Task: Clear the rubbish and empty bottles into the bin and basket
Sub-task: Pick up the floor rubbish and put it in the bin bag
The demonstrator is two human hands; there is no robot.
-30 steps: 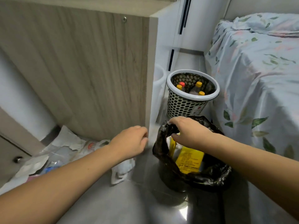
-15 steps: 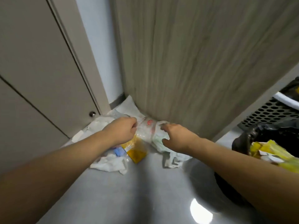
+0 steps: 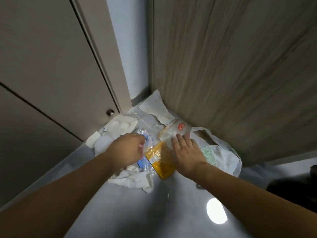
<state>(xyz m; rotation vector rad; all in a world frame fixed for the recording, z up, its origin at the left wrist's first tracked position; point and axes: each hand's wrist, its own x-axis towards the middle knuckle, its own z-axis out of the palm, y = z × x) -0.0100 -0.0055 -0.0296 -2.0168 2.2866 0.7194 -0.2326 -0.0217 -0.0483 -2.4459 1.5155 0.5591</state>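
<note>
Your right hand has moved onto the yellow packet, fingers flat — left hand curled, pinching clear plastic, rubbish on floor.

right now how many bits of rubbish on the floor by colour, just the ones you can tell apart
yellow packet: 1
clear wrapper with red sticker: 1
white bag with green print: 1
blue-printed wrapper: 1
white tissues or paper: at least 3, edges overlap
total: at least 7
</note>
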